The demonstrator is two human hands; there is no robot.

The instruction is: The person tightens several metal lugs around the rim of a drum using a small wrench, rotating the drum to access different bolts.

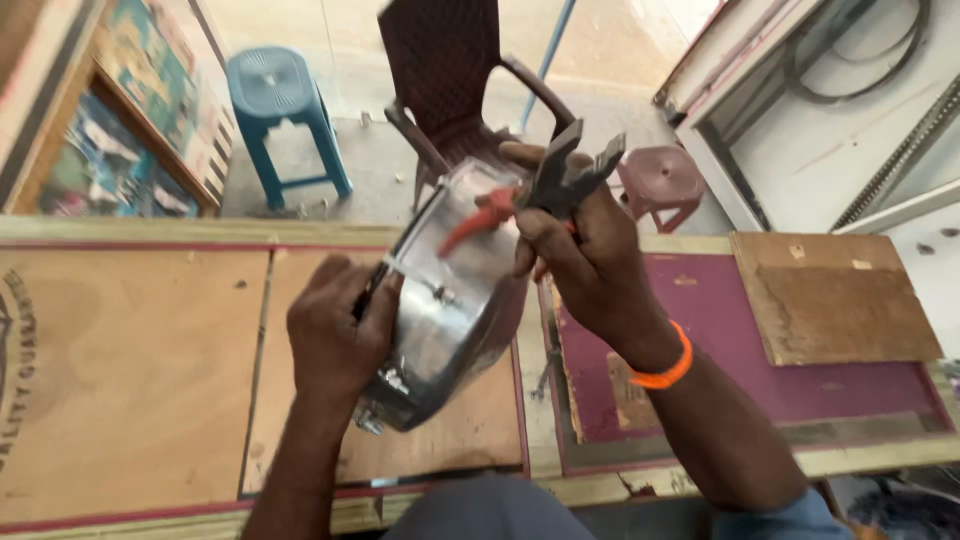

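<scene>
Your left hand [335,330] grips the metal casing [450,300] tilted above the tabletop [130,370]; right hand [580,250] clamps pliers [570,175] at its upper end.

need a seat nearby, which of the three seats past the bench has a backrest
The dark brown plastic chair, straight beyond the hands. The blue stool on its left and the small maroon stool on its right are backless.

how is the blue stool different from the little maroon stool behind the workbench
The blue stool is blue, looks taller, and stands left of the chair; the maroon stool is dark red, squat, and right of it, half hidden by the right hand. Both look like plastic and stand upright.
</scene>
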